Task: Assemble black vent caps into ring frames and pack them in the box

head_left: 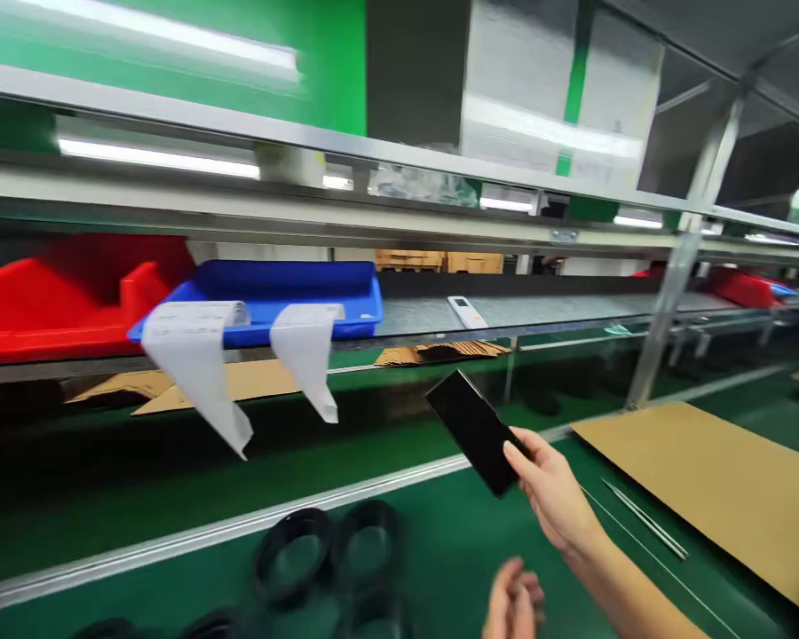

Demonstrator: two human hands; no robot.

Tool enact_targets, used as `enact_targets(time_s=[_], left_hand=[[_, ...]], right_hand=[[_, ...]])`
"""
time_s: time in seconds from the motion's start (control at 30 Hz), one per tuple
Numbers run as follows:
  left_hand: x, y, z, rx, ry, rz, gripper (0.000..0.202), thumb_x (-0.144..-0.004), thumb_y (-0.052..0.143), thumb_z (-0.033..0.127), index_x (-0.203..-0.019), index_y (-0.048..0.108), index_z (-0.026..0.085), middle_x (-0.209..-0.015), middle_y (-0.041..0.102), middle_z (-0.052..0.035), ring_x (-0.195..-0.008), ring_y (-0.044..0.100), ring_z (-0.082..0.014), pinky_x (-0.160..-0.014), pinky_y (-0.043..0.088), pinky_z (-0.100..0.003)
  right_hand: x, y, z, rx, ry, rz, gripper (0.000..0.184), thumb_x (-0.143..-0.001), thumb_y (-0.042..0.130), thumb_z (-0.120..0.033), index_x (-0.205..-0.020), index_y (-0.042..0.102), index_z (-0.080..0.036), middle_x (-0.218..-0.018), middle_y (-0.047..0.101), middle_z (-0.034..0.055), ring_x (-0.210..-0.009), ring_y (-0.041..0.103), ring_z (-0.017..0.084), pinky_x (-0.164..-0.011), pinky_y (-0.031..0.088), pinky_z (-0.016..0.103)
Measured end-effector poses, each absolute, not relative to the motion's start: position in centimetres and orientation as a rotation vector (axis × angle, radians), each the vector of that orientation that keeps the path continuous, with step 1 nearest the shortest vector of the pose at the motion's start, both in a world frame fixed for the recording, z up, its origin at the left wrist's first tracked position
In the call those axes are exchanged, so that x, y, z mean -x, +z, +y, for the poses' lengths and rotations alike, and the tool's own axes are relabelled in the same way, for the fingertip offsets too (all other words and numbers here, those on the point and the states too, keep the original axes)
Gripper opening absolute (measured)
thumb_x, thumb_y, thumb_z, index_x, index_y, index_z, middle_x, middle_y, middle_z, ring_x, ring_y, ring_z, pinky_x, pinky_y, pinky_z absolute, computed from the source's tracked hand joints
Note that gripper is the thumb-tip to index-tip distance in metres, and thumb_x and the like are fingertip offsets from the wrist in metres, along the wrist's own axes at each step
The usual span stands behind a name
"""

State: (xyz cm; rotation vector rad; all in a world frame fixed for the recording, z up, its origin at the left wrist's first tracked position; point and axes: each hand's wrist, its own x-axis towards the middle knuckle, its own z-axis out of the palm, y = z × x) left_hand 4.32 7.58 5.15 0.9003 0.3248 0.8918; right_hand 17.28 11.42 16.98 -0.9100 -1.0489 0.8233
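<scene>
Glossy black rectangular phone-like slab point(470, 428): tilted in mid-air, a bit off centre toward 5 o'clock
Bare right hand point(554, 493): pinching the slab's lower right end, thumb on the front
Left hand point(514, 602): near 6 o'clock from the slab, blurry and cut off, can't tell how wide its grip is tbh
Chunky round black rings point(331, 555): 8 o'clock from the slab, on the green tabletop point(453, 537)
White plastic remote-like gadget point(467, 314): 12 o'clock, on the grey shelf point(539, 311)

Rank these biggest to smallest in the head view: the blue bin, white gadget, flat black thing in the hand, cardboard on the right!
1. Cardboard
2. Blue bin
3. Flat black thing
4. White gadget
Looks only: nearer things look bigger.
</scene>
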Motion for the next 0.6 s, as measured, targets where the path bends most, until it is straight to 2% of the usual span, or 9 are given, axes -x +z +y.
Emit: enact_targets(time_s=[0.07,0.1,0.2,0.27,0.37,0.47,0.6], left_hand=[[-6.4,6.0,7.8,-0.824,0.956,0.347,0.066,-0.091,0.055,0.066,-0.148,0.04,0.037,-0.152,0.044,-0.0046,-0.143,0.036,-0.0273,-0.117,0.034,-0.045],[-7.6,6.4,8.0,-0.746,1.019,0.365,0.067,-0.092,0.05,0.067,-0.149,0.04,0.033,-0.151,0.046,-0.0046,-0.143,0.036,-0.027,-0.118,0.032,-0.043],[-11.0,7.1,8.5,-0.58,0.799,0.365,0.071,-0.096,0.037,0.07,-0.133,0.06,0.014,-0.139,0.057,-0.0143,-0.131,0.05,-0.0317,-0.113,0.039,-0.042],[-13.0,6.8,8.4,-0.501,0.611,0.347,0.078,-0.096,0.031,0.071,-0.122,0.066,0.008,-0.132,0.062,-0.0181,-0.119,0.06,-0.0318,-0.106,0.046,-0.043],[-14.9,5.8,8.0,-0.435,0.481,0.349,0.083,-0.095,0.028,0.074,-0.115,0.069,0.005,-0.117,0.068,-0.0196,-0.103,0.067,-0.0276,-0.099,0.051,-0.039],[-16.2,4.8,8.1,-0.39,0.419,0.354,0.082,-0.093,0.034,0.075,-0.11,0.069,0.004,-0.099,0.072,-0.0183,-0.091,0.07,-0.0254,-0.091,0.054,-0.036],[-17.8,3.7,9.2,-0.344,0.367,0.308,0.077,-0.093,0.04,0.073,-0.115,0.067,0.005,-0.091,0.072,-0.0158,-0.081,0.07,-0.0238,-0.08,0.055,-0.035]], right_hand=[[-19.1,12.2,7.1,0.923,1.007,-0.822,0.048,-0.075,0.085,-0.053,-0.106,0.072,-0.019,-0.103,0.07,0.0084,-0.09,0.065,0.025,-0.07,0.053,0.03],[-19.7,10.3,5.2,0.916,1.064,-0.719,0.047,-0.074,0.087,-0.052,-0.104,0.073,-0.018,-0.103,0.07,0.0085,-0.089,0.065,0.024,-0.07,0.053,0.029],[-20.5,6.6,0.8,0.876,1.124,-0.479,0.044,-0.071,0.091,-0.047,-0.098,0.074,-0.017,-0.099,0.07,0.008,-0.088,0.066,0.022,-0.074,0.055,0.028],[-20.9,5.5,-0.9,0.841,1.105,-0.41,0.04,-0.071,0.091,-0.045,-0.093,0.073,-0.017,-0.097,0.069,0.0068,-0.09,0.066,0.022,-0.078,0.055,0.029],[-21.5,4.7,-1.9,0.827,1.056,-0.381,0.036,-0.076,0.088,-0.046,-0.092,0.071,-0.018,-0.097,0.068,0.0051,-0.094,0.065,0.022,-0.083,0.056,0.032],[-22.3,4.3,-2.1,0.845,1.037,-0.361,0.036,-0.078,0.086,-0.048,-0.095,0.07,-0.021,-0.105,0.067,0.0039,-0.1,0.064,0.021,-0.086,0.056,0.031],[-23.5,3.9,-1.9,0.942,1.019,-0.399,0.043,-0.082,0.078,-0.057,-0.106,0.069,-0.022,-0.106,0.066,0.005,-0.102,0.064,0.025,-0.086,0.059,0.038]])
